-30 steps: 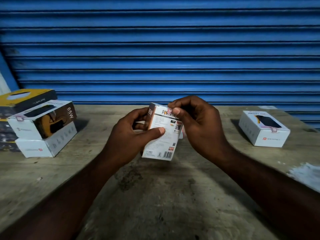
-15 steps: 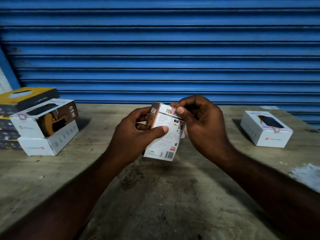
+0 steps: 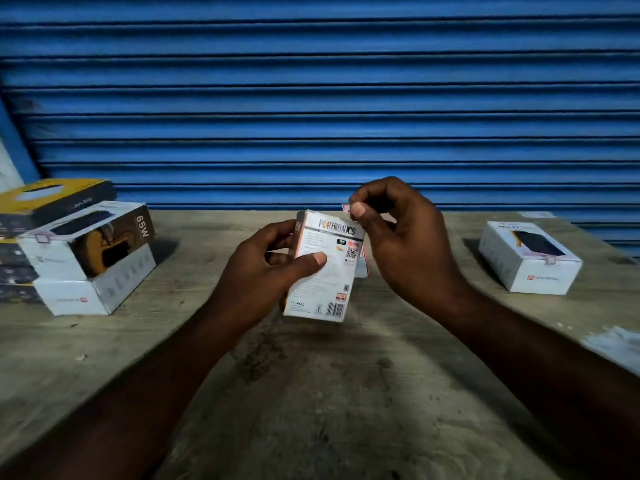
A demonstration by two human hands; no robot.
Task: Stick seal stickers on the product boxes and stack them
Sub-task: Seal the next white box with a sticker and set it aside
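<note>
Backdrop: blue ribbed metal roller shutter point(image 3: 311, 98), closed, runs full width behind the bench.
Surface: worn, stained grey-brown bench top point(image 3: 346, 410); dark smudges in the middle.
Task box: small white cardboard product box w/ "PORTRONICS" print, QR code and barcode point(image 3: 334, 289); held up off the bench at centre, upright and tilted slightly, printed face toward the camera.
Left hand point(image 3: 263, 268): curled round the box's left side; thumb pressed across the front face, fingers wrapped behind. Firm grip.
Right hand point(image 3: 398, 237): just above and right of the box's top corner, not touching the box. Thumb + index pressed together, pinching a tiny pinkish seal sticker point(image 3: 345, 207); other fingers loosely curled.
Sticker posn: above the box's top edge, near the right corner; not yet on the box.
Behind box: white slip w/ red edge point(image 3: 362, 268) peeks out at the box's right side; can't tell what it is.
Left stack: white product box w/ brown "65W" side panel point(image 3: 69, 247) sits askew on a plain white product box point(image 3: 86, 299); pale seal on the top box's near corner.
Far left: yellow-and-black boxes point(image 3: 52, 199) stacked, touching the white stack, partly cut off.
Right: single white product box w/ dark device picture on top point(image 3: 530, 261), flat on the bench, well apart from the hands; seal over its front edge.
Right edge: whitish patch point(image 3: 616, 344) on the bench; blurred, can't tell what.
</note>
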